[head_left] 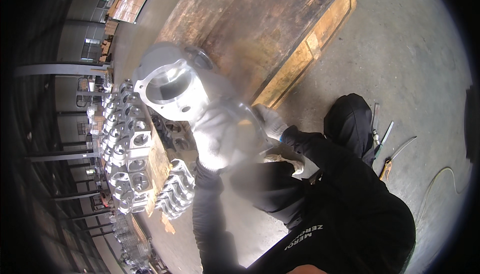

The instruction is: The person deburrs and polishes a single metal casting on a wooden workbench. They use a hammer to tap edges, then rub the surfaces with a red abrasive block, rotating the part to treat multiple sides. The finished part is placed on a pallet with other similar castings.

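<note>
A large silver-grey metal casting point(200, 91) with a round bored flange is tilted in front of me, beside the corner of a wooden crate. My left hand point(211, 146), in a white knit glove, is closed around its middle. At the casting's right end is my right hand point(271, 122), also gloved, its fingers bent against the edge. Blur and a hazy patch smear the casting's lower part, so the exact hold of the right fingers is partly hidden.
The stained wooden crate point(305, 49) fills the far middle. To the left, several similar castings point(140, 138) stand in rows beside a wooden plank point(159, 166). On the floor at right lie an orange-handled tool point(386, 169), a green-handled tool point(384, 140) and a thin hose point(436, 176).
</note>
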Tool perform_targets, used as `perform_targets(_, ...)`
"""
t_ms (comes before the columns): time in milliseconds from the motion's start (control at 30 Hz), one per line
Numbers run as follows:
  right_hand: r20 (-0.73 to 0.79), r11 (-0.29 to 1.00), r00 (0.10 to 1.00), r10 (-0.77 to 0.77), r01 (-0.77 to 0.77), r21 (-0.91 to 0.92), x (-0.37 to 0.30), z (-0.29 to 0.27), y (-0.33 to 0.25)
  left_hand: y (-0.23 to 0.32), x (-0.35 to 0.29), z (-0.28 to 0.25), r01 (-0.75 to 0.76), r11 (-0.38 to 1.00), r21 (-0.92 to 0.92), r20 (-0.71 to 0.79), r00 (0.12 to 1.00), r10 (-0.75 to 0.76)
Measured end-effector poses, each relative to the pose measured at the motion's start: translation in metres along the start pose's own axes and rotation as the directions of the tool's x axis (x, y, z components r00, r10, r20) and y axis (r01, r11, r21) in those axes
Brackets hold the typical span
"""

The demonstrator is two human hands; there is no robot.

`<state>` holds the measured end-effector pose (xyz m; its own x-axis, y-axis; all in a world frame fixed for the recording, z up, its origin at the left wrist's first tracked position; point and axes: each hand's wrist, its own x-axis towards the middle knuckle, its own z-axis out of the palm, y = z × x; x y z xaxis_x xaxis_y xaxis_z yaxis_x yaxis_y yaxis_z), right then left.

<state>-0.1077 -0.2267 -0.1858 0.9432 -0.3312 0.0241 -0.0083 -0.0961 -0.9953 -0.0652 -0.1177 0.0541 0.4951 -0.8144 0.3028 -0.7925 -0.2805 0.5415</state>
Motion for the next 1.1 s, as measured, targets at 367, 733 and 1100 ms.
perform_targets(367, -0.100, 0.993, 0.988, -0.115, 0.113, -0.024, -0.061, -0.009, -0.015, -0.024, -0.006, 0.003, -0.066, 0.998, -0.014, -0.017, 0.998, 0.066)
perform_targets(733, -0.123, 0.951, 0.958, -0.261, 0.233, -0.202, -0.146, 0.001, 0.026, 0.005, -0.001, -0.003, -0.259, 0.937, 0.234, -0.019, 0.962, 0.271)
perform_targets(1100, 0.171, 0.548, 0.918, 0.359, -0.356, 0.757, -0.116, -0.015, -0.031, -0.002, 0.007, -0.007, -0.376, 0.903, 0.207, -0.138, 0.903, 0.407)
